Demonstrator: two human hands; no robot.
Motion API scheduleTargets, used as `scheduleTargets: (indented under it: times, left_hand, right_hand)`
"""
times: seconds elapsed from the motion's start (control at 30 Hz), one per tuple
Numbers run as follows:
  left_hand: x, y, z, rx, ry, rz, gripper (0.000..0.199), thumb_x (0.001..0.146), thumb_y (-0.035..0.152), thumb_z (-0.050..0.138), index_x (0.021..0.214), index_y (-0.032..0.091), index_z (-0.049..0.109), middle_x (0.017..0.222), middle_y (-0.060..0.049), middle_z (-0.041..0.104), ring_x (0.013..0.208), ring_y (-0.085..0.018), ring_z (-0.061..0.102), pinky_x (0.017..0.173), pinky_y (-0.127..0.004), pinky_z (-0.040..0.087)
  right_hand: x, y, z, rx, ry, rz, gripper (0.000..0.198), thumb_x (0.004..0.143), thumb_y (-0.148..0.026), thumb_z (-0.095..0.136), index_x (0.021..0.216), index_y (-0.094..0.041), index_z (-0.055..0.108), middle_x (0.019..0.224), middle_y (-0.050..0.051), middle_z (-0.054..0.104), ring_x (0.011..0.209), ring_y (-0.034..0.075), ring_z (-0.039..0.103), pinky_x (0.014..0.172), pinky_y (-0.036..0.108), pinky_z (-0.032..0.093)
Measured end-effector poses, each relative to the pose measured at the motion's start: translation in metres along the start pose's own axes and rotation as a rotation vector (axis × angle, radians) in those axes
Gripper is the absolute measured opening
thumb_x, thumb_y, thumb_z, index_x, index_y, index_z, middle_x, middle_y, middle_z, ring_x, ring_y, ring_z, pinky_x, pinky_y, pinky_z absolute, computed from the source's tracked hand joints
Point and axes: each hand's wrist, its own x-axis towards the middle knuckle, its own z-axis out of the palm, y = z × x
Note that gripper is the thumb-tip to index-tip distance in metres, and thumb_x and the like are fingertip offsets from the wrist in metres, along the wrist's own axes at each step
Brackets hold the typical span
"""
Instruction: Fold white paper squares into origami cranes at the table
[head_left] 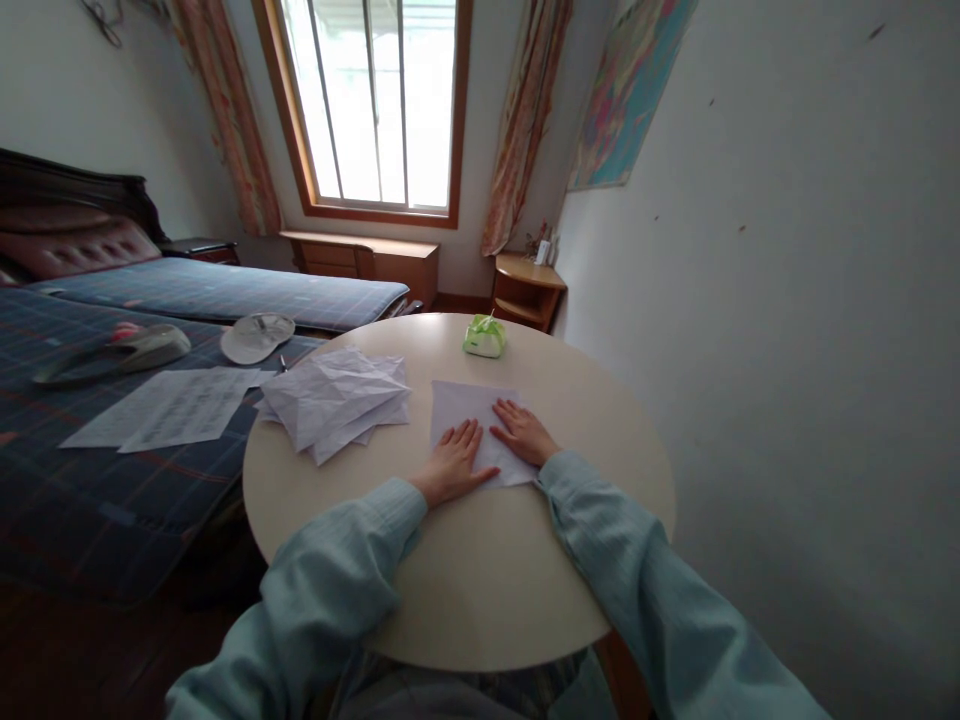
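Note:
A white sheet of paper (457, 400) lies flat on the round, pale table (480, 590) in front of me. My left hand (455, 463) rests palm down on its lower left part, fingers stretched out and thumb pointing right. On the right side of the same sheet lies my right hand (523, 432), also flat, its fingers reaching up and left. Both palms hide the middle of the paper. To the left sits a loose pile of creased white sheets (337, 395), touched by neither hand.
A green and white tissue pack (484, 337) stands at the table's far side. On the bed (150, 510) at left are printed sheets (187, 408), a white cap (257, 338) and a grey bag (150, 347). A white wall (795, 380) rises close on the right.

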Motion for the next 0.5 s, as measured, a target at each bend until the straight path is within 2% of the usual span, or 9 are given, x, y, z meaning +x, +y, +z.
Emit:
scheduleTargets:
  times: [0.07, 0.13, 0.33, 0.5]
  left_hand:
    - [-0.001, 0.001, -0.002, 0.003, -0.015, -0.007, 0.076, 0.077, 0.059, 0.026, 0.131, 0.006, 0.023, 0.140, -0.015, 0.019, 0.130, -0.023, 0.012, 0.104, -0.038, 0.014]
    - [-0.001, 0.002, -0.003, 0.000, -0.020, -0.007, 0.075, 0.078, 0.059, 0.026, 0.131, 0.006, 0.023, 0.140, -0.015, 0.019, 0.130, -0.023, 0.012, 0.104, -0.038, 0.014]
    - [0.010, -0.005, 0.002, -0.032, 0.020, 0.013, 0.057, 0.085, 0.045, 0.020, 0.130, 0.012, 0.028, 0.139, -0.011, 0.024, 0.129, -0.019, 0.017, 0.103, -0.039, 0.016]
    - [0.023, -0.022, 0.001, -0.053, 0.064, -0.010, 0.060, 0.082, 0.052, 0.022, 0.129, 0.015, 0.031, 0.138, -0.010, 0.026, 0.128, -0.020, 0.020, 0.103, -0.038, 0.018]
  right_hand:
    - [0.002, 0.009, -0.003, -0.066, -0.007, 0.088, 0.057, 0.084, -0.049, 0.023, 0.131, -0.017, 0.028, 0.139, 0.006, 0.025, 0.129, 0.020, 0.020, 0.104, 0.041, 0.017]
    - [0.002, 0.012, -0.004, -0.109, -0.009, 0.104, 0.057, 0.084, -0.049, 0.019, 0.131, -0.019, 0.026, 0.140, 0.005, 0.023, 0.129, 0.019, 0.018, 0.104, 0.041, 0.016]
    - [0.000, 0.005, -0.003, -0.160, -0.013, 0.091, 0.054, 0.085, -0.045, 0.019, 0.132, -0.018, 0.025, 0.140, 0.005, 0.023, 0.129, 0.019, 0.018, 0.102, 0.044, 0.017]
    - [-0.002, 0.003, -0.004, -0.167, -0.030, 0.084, 0.053, 0.085, -0.046, 0.019, 0.132, -0.020, 0.024, 0.140, 0.006, 0.022, 0.129, 0.019, 0.018, 0.102, 0.045, 0.016]
